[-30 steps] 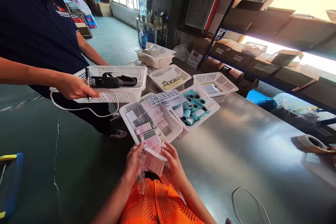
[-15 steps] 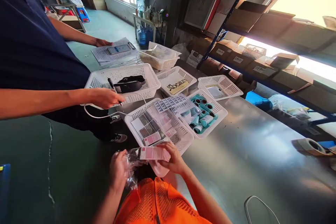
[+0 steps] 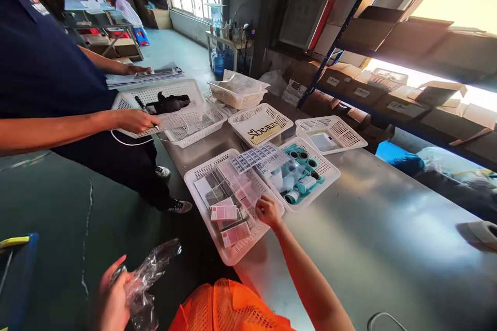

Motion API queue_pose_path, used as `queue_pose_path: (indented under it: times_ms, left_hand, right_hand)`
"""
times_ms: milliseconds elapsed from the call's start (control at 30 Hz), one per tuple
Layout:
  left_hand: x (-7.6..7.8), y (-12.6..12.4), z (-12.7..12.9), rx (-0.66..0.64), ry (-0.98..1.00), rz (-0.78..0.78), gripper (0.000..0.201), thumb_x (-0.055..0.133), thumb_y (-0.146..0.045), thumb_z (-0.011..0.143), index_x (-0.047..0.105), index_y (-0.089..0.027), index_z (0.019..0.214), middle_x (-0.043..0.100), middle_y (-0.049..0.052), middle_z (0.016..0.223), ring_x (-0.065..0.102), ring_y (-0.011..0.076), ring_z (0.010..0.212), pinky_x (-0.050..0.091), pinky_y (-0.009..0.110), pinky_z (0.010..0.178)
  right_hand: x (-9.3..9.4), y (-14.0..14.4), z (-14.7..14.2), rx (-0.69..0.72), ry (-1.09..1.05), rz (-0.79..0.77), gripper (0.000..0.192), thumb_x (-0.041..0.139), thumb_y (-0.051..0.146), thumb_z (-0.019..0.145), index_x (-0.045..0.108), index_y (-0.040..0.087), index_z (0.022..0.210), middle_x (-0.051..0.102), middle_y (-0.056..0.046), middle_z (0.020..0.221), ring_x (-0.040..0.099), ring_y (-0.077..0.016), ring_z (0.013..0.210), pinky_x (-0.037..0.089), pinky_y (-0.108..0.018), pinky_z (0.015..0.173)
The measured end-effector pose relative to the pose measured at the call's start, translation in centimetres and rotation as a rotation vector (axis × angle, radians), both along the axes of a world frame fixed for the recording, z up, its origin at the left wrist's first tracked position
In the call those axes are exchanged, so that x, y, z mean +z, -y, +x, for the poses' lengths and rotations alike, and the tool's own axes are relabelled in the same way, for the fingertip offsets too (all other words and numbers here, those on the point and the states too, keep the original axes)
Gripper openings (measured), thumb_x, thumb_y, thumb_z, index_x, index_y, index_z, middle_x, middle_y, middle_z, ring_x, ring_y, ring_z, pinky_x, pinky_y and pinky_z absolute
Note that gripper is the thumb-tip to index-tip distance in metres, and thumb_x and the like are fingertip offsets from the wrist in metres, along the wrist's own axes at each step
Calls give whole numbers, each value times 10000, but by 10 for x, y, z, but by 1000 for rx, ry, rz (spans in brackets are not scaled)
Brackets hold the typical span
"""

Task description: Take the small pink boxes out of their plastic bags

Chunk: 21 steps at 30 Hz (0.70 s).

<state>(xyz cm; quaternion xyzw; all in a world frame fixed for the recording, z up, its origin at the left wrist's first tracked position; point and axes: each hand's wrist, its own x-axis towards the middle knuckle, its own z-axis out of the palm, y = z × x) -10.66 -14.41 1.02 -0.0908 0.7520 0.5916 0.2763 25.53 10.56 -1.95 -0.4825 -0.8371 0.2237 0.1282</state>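
My left hand (image 3: 116,289), low at the left, is closed on crumpled clear plastic wrap (image 3: 149,274). Over the right side of the front white basket (image 3: 229,256) is my right hand (image 3: 268,211), its fingers curled together; whatever they may hold is hidden. Inside that basket lie a pink-and-white packet (image 3: 223,213), a second pink packet (image 3: 236,235) nearer me, and several clear-wrapped flat packs. A printed label sheet in clear plastic (image 3: 258,158) rests across this basket and the neighbouring basket of teal rolls (image 3: 306,183).
At the left, a co-worker's hand (image 3: 142,120) grips a tilted white basket (image 3: 196,90) with a black item inside. Other white baskets stand on the metal table (image 3: 349,238). A cable (image 3: 384,315) lies near its front edge. Shelves with cardboard boxes (image 3: 404,106) line the right.
My left hand has moved down and left with the plastic wrap. The pink packet now lies in the basket, and my right hand has moved up over it. The co-worker's basket has been lifted and tilted.
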Motion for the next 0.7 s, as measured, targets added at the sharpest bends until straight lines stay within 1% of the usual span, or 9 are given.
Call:
queue_pose_path:
  times_ms: [100,167,233,300,333,400,500,600,700]
  left_hand:
    - [4,6,2,-19,22,52,682,675,-146,448,657,-239,1124,627,-53,513,567,158,438,444,218,397]
    - [6,10,7,3,26,71,708,706,-160,457,649,-250,1157,660,-37,568,611,171,492,486,229,433]
    - [7,13,17,9,30,78,670,747,-179,455,663,-255,1116,705,-10,660,656,190,567,527,250,480]
    - [10,17,29,-16,62,107,645,798,-207,448,662,-256,1077,735,17,757,703,235,685,569,293,552]
    - [13,17,36,-29,86,132,646,820,-222,446,652,-259,1069,739,26,783,716,263,740,584,323,585]
    - [19,17,50,-43,124,187,655,846,-244,441,624,-267,1056,739,29,797,726,303,797,597,377,622]
    - [29,14,66,-90,105,214,656,843,-237,434,608,-269,1046,742,26,838,728,299,797,590,373,625]
    - [34,12,74,-168,-6,121,557,788,-226,431,672,-225,976,732,24,787,695,238,695,547,292,573]
    - [36,11,81,-221,-147,37,324,706,-245,435,704,-182,752,671,11,630,566,157,511,454,240,464]
  right_hand:
    - [1,9,6,161,67,8,173,523,156,659,674,211,593,641,-50,656,612,-197,697,478,-327,801]
    - [2,13,12,256,109,5,195,532,164,641,714,230,665,679,-41,691,639,-217,761,454,-383,931]
    - [1,9,15,308,148,13,296,551,168,658,754,244,858,738,-55,937,639,-267,1006,342,-465,1085]
    - [-3,-2,12,309,189,23,408,586,156,693,727,230,1069,660,-92,1261,496,-319,1285,217,-523,1159]
    - [-7,-10,7,298,210,24,430,608,147,717,702,212,1132,597,-116,1355,419,-331,1359,196,-532,1168]
    - [-16,-26,-6,269,249,14,373,638,173,808,664,182,1180,557,-144,1386,407,-324,1367,248,-535,1153]
    - [-30,-42,-25,228,273,-9,291,623,312,930,626,180,1189,588,-108,1307,539,-268,1225,413,-507,1057]
    - [-37,-46,-36,181,244,-26,294,603,350,954,612,184,1197,590,-99,1281,591,-237,1135,496,-460,977]
    - [-36,-43,-39,125,179,-43,263,589,339,964,620,190,1177,604,-99,1253,612,-214,1080,525,-420,935]
